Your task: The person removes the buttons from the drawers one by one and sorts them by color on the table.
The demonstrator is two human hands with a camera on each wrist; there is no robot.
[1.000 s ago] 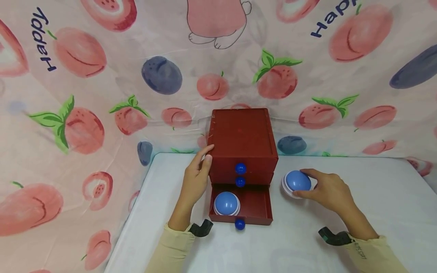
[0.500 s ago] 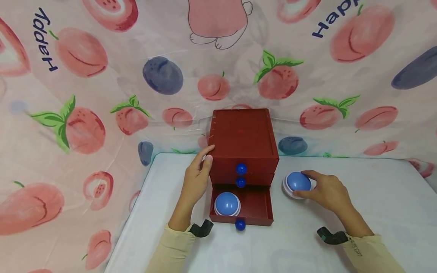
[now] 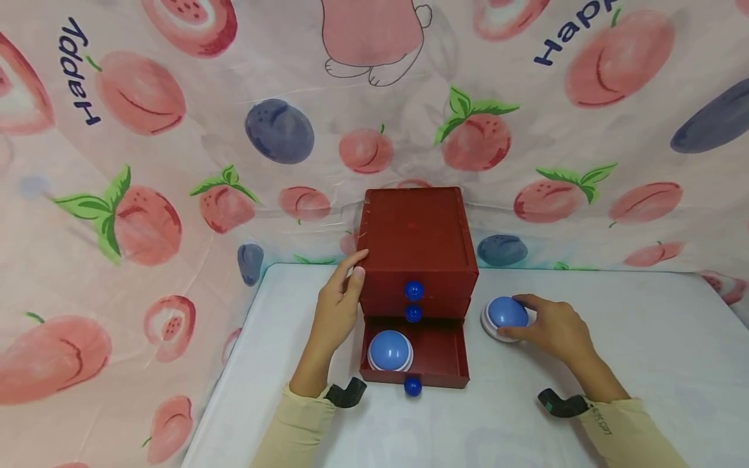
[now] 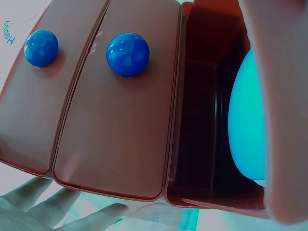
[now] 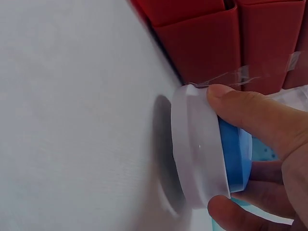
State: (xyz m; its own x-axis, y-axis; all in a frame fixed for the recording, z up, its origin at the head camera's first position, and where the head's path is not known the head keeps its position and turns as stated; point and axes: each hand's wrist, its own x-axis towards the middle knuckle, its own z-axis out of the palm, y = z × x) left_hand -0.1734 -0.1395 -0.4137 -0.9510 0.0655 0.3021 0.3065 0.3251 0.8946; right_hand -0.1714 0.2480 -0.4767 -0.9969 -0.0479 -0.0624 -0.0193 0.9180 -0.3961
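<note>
The right hand (image 3: pixel 556 328) pinches one blue-domed button (image 3: pixel 506 312) by its white base (image 5: pixel 198 149), just right of the red drawer cabinet (image 3: pixel 417 227). The left hand (image 3: pixel 336 312), fingers extended, touches the cabinet's left side. A second button (image 3: pixel 389 351) sits at left in the cabinet's pulled-out bottom drawer (image 3: pixel 441 344). In all: two buttons, three drawers, three blue knobs (image 3: pixel 413 290).

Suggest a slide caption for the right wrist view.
Right hand gripping a blue-domed object by its white base, near the red drawer unit.
</note>
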